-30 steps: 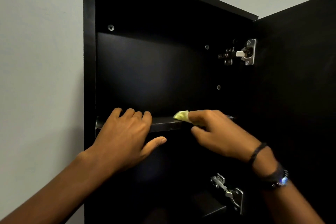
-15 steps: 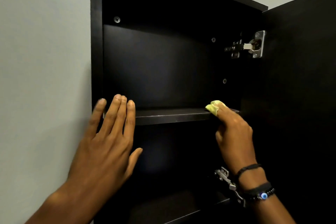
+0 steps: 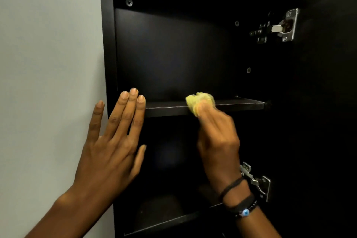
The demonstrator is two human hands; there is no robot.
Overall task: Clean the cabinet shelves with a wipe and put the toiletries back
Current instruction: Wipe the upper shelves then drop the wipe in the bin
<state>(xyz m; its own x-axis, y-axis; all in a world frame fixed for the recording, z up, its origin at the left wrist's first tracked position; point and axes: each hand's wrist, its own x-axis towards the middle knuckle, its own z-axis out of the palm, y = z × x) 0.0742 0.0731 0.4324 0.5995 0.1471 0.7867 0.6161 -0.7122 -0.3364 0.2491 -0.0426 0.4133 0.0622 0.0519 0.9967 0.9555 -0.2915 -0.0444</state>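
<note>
A black cabinet point(image 3: 193, 54) is seen with its door point(image 3: 328, 102) swung open at the right of the frame. A yellow wipe point(image 3: 199, 101) is bunched into a wad at the centre of the frame, pressed on the front edge of the upper shelf point(image 3: 241, 104); no clear long axis can be read from the wad — it is crumpled and blurred by motion. The shelf's long axis runs left to right across the frame, tilting slightly down toward the left.

The right hand point(image 3: 218, 135) is closed on the wipe, fingers curled together around it and pointing up toward the shelf edge. Dark bracelets point(image 3: 241, 205), one with a blue bead, are worn at that wrist.

The left hand point(image 3: 114, 141) is held flat, fingers extended and slightly apart, pointing up; nothing is gripped. It lies over the cabinet's left side panel point(image 3: 108, 44) at centre left, the fingertips point(image 3: 133, 92) level with the shelf's left end. Whether the palm touches the panel cannot be told.

A lower shelf point(image 3: 164, 220) is visible at the bottom. Two metal hinges are seen — one at upper right point(image 3: 284, 27), one at lower right point(image 3: 258, 181). A pale wall point(image 3: 48, 63) fills the left.
</note>
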